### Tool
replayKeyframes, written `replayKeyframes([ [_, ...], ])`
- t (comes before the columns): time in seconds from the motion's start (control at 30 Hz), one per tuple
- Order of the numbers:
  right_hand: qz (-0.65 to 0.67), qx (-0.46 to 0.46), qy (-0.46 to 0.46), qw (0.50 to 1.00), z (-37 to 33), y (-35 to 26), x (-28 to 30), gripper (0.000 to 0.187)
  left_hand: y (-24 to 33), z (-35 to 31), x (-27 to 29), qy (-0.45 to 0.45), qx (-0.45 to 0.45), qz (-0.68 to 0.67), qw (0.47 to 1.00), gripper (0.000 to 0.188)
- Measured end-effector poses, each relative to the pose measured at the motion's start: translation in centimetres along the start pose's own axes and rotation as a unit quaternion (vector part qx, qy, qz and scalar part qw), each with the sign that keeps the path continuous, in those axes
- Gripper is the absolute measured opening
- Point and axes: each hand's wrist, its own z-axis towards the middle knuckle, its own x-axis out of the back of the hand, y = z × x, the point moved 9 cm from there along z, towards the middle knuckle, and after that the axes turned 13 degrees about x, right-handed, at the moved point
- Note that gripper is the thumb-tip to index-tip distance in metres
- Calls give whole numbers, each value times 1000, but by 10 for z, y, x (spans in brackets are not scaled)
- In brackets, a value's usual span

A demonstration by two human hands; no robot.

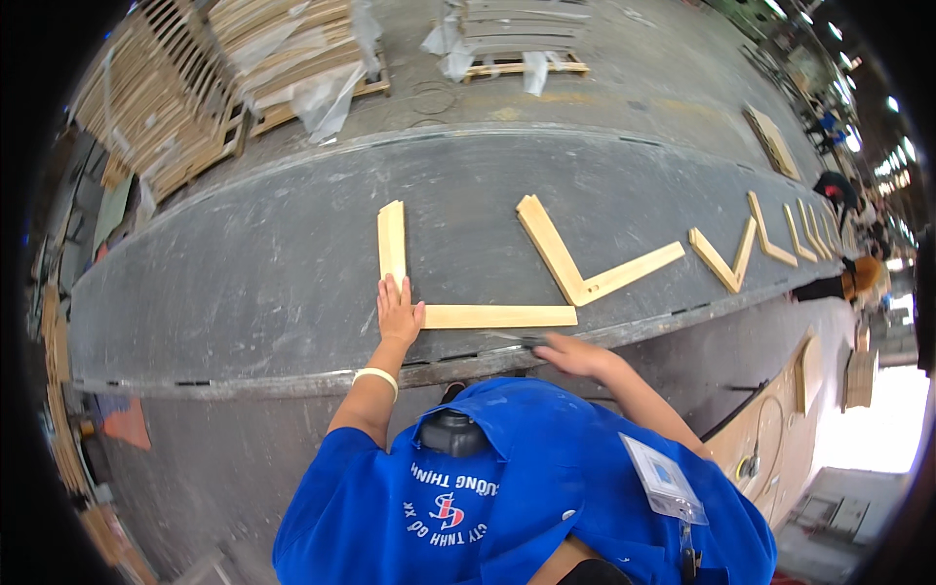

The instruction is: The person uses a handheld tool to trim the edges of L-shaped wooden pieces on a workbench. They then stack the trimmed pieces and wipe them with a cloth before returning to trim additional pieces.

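Before me on the grey table [244, 283] lies an L-shaped pair of joined pale wooden strips: an upright strip [391, 234] and a crosswise strip [502, 317]. My left hand [396, 310] rests flat over their corner, fingers stretched along the upright strip, hiding the joint. By the table's near edge, below the crosswise strip, my right hand [575, 356] is closed on a slim tool with a dark handle [532, 342] and what looks like a thin blade pointing left. It stays apart from the wood. The tool's exact kind is too blurred to tell.
Right of my piece lies another L-shaped wooden piece [582, 291], then a V-lying one [726, 263] and several more toward the far right. Other people stand at that end. Stacked wood on pallets [292, 58] stands beyond the table. A wooden board [770, 141] lies far right.
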Motion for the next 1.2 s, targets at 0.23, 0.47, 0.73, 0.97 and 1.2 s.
replayKeyframes([
  [0.23,-37,150,195,968,107,-110,13,56,-1,0,4,20,-35,7,999,65],
  [0.47,-28,87,232,968,105,-60,56,60,-4,2,-2,-25,-5,49,998,74],
  [0.73,118,-167,147,968,-60,129,74,67,0,2,2,-25,-26,77,996,61],
  [0.97,138,-282,551,773,-198,197,113,54,89,-32,-17,-89,-213,83,969,72],
  [1.2,272,-54,133,952,-81,108,9,55,205,-72,-52,-111,-320,-4,941,76],
])
